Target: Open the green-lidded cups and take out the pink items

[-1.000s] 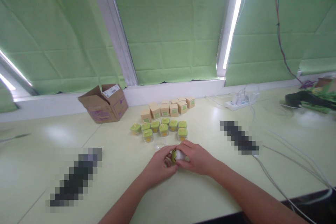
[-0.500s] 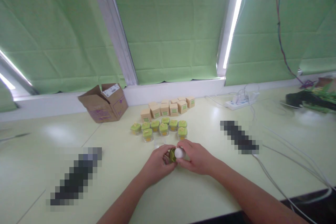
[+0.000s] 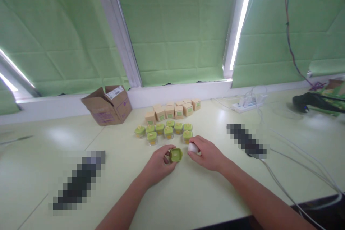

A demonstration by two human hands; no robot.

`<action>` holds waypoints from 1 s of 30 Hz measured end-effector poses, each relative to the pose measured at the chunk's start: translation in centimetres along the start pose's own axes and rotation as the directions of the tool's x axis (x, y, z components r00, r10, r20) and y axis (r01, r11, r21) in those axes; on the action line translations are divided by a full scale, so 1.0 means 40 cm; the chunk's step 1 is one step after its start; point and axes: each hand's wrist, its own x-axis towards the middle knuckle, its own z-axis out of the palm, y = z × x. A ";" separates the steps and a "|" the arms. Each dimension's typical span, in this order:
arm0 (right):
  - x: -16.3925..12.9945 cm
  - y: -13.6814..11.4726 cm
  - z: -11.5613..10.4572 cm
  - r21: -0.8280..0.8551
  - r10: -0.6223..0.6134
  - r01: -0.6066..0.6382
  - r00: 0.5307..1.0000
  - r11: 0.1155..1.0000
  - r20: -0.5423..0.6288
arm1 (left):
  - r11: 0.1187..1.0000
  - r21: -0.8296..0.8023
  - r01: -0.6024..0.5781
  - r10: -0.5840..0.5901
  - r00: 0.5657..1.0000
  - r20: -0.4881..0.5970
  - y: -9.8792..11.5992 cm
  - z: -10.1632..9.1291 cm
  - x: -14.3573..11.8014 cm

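My left hand (image 3: 159,161) grips a small square green lid (image 3: 176,155) by its edge, the hollow underside turned up towards me. Closed around a small white rounded piece (image 3: 192,147) is my right hand (image 3: 208,153), just to the right of the lid and apart from it. What kind of thing the white piece is, I cannot make out. Beyond my hands stand several small clear jars with green lids (image 3: 168,132) and yellowish contents. The nearest one on the right, a green-lidded jar (image 3: 187,137), is close to my right fingertips.
Several small tan boxes (image 3: 169,111) with green labels stand behind the jars. An open cardboard carton (image 3: 107,106) is at the back left. A white power strip (image 3: 248,106) and cables (image 3: 304,165) lie on the right. Two dark items on the table are blurred out.
My right hand has drawn the white piece away from the green lid, to the right and slightly farther off. The lid in my left hand has tipped so its hollow side shows.
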 end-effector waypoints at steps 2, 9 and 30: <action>0.000 0.005 0.001 -0.022 0.011 -0.011 0.999 1.000 0.031 | 1.000 0.010 0.004 -0.004 1.000 -0.009 -0.008 -0.006 0.002; 0.001 0.020 0.009 -0.160 0.070 -0.052 0.992 0.986 0.108 | 0.998 0.058 -0.004 0.003 1.000 0.007 -0.018 -0.007 0.002; 0.006 0.027 0.005 -0.312 0.051 -0.060 0.998 0.948 -0.036 | 0.996 0.083 -0.020 0.019 1.000 0.010 -0.014 -0.004 -0.002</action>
